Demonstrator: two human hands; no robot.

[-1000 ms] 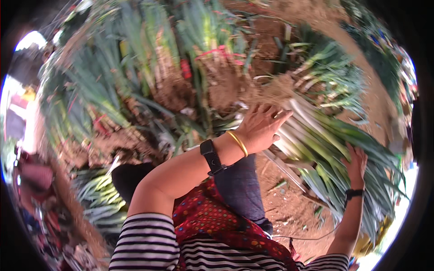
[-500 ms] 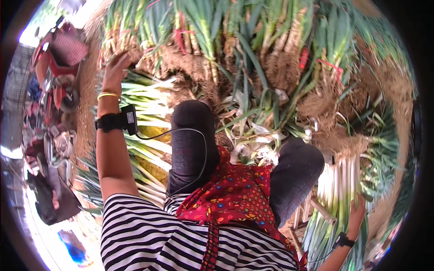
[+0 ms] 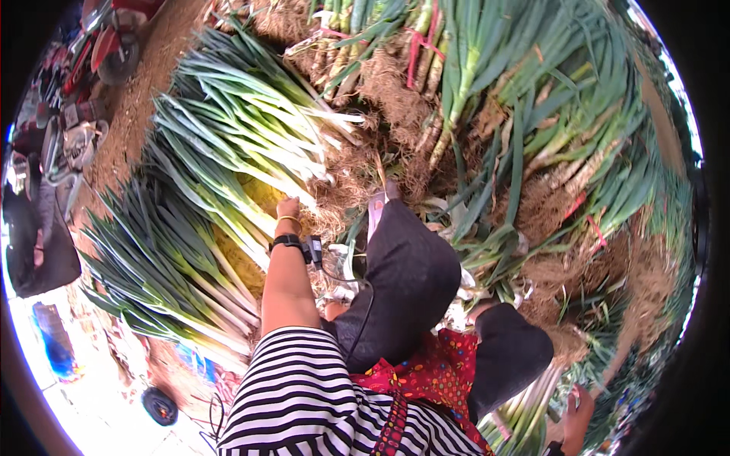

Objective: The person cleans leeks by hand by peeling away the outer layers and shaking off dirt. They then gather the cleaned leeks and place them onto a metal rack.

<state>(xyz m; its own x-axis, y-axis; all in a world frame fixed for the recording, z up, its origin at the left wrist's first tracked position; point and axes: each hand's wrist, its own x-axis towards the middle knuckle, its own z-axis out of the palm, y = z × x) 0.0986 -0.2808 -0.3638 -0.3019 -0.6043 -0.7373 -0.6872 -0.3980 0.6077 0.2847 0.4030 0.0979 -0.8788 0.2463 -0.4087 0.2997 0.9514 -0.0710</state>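
Compared with half a second back, the left hand (image 3: 288,208) has dropped lower, fingers now buried in the pile of cleaned long green-and-white leeks (image 3: 228,137), grip unclear. The right hand (image 3: 579,406) touches another leek bunch (image 3: 525,418) at bottom right, grip unclear too. Two hands, several piles.

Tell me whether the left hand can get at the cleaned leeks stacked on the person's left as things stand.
Probably yes. The left hand is already stretched out to the leek stack, its fingers at the white stalk ends, with nothing lying between. Whether it is gripping one I cannot tell.
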